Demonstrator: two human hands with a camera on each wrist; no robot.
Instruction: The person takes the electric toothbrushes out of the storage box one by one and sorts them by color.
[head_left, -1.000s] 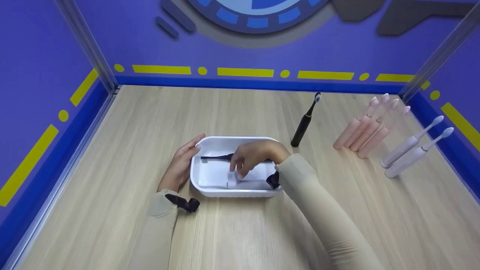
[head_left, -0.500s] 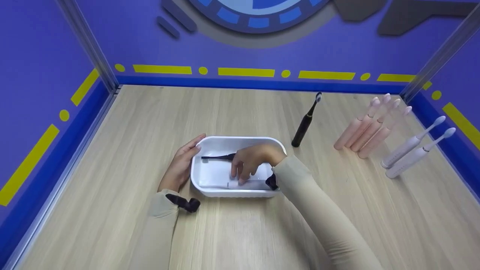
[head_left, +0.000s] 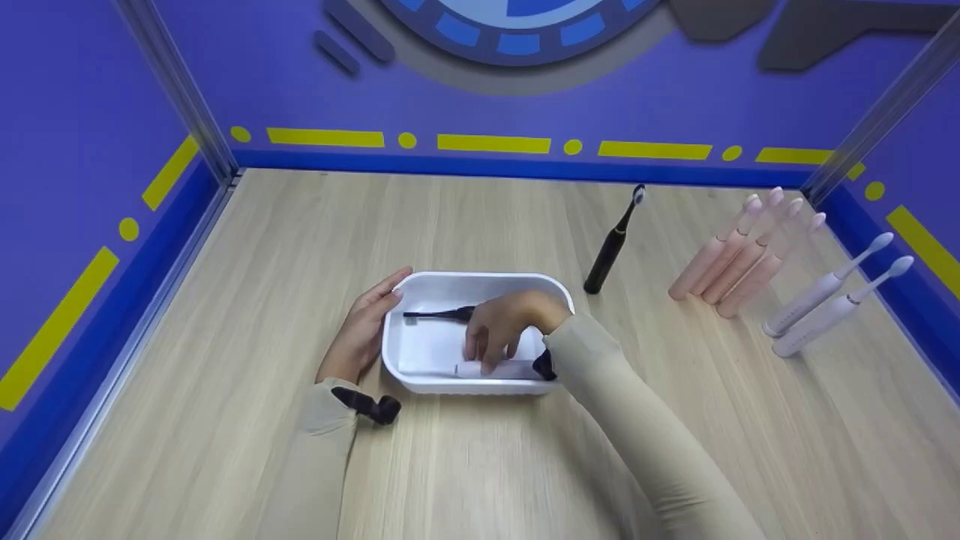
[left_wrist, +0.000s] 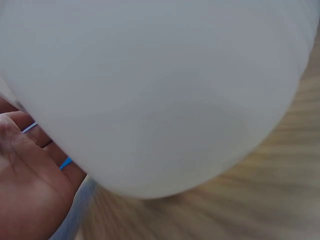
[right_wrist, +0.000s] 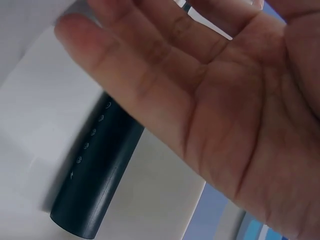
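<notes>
A white plastic box (head_left: 450,279) sits mid-table, with a black electric toothbrush (head_left: 442,313) lying along its far side. A white electric toothbrush (head_left: 517,370) lies along the near wall. My left hand (head_left: 366,322) holds the box's left end, thumb at the rim and fingers along the outside. Inside the box, my right hand (head_left: 504,324) reaches down, fingertips at the white toothbrush's handle. In the right wrist view the fingers look fairly straight, and the black handle (right_wrist: 95,170) lies beneath them. Part of the black toothbrush is hidden by my right hand in the head view.
Another black electric toothbrush (head_left: 606,259) stands upright behind the box's right end. Farther right stand several pink electric toothbrushes (head_left: 727,270) and two white ones (head_left: 817,322). Blue panels (head_left: 480,105) wall in the wooden table (head_left: 300,225) at the back and sides.
My right hand has shifted slightly toward the near wall, its fingertips lowering to the white toothbrush's handle. My left hand and the box have stayed in place.
</notes>
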